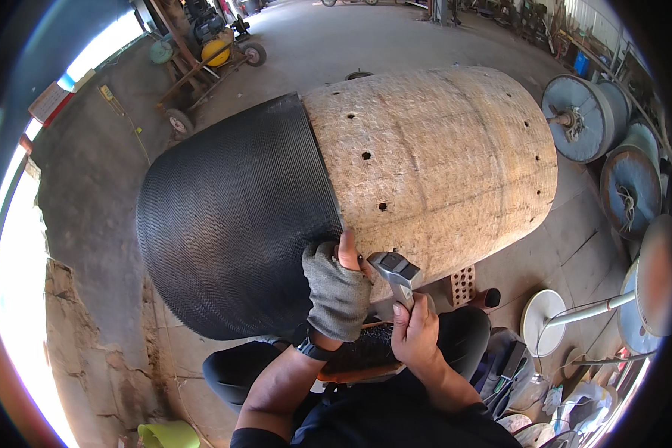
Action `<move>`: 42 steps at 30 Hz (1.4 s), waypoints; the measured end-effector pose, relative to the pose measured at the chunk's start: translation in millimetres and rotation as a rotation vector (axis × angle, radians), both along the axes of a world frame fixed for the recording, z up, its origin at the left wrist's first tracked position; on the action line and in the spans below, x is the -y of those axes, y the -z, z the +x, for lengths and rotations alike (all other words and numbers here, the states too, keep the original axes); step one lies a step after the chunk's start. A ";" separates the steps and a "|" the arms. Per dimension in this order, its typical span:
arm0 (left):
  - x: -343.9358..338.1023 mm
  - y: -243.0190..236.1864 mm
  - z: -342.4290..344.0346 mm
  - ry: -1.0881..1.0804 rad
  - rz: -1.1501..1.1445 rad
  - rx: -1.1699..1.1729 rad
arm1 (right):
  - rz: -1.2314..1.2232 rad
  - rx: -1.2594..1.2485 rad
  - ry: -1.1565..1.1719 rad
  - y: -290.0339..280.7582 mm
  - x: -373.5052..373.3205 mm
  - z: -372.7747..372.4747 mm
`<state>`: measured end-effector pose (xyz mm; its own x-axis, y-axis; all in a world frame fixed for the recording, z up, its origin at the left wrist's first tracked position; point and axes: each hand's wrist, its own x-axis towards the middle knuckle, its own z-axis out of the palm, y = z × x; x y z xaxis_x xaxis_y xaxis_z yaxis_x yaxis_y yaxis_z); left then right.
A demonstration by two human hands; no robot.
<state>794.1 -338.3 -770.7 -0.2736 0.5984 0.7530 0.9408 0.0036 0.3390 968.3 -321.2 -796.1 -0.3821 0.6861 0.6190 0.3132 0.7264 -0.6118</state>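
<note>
A big drum lies on its side across the view. Its right part is a tan, fibrous wooden-looking surface (440, 142) with several dark holes; tight rows of black cord-like material (231, 209) cover its left part. At the near side, by the edge of the black rows, is my left hand (337, 287) in a grey glove with the thumb bare. Its fingers are curled, and what they grip is hidden. My bare right hand (417, 332) is closed around a hammer (396, 269), its metal head beside my left fingers and close to the drum.
Large blue-grey spools (579, 116) stand along the right. A white disc-ended reel (543, 322) is nearer, beside bags and loose items. A perforated brick (463, 286) sits by the drum's near side. At the back left stands a wheeled machine with a yellow part (216, 52).
</note>
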 end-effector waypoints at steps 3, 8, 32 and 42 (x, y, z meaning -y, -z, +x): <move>8.3 -4.7 4.8 -0.081 -0.059 -0.031 | -0.099 0.283 0.066 -8.2 -2.9 -10.3; 45.9 18.2 26.6 0.054 -0.016 -0.097 | -0.059 -0.239 -0.021 14.1 -0.3 8.9; 57.2 143.6 83.6 0.397 -0.792 0.226 | -0.220 0.200 0.027 21.2 -5.2 -10.3; 62.2 166.8 90.9 0.284 -0.729 0.311 | -0.105 0.209 0.057 25.5 0.2 -12.6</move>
<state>885.0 -400.5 -937.5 -0.1701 0.9832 0.0660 0.8031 0.0995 0.5875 955.7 -321.4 -821.6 -0.4530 0.7668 0.4548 0.4796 0.6396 -0.6008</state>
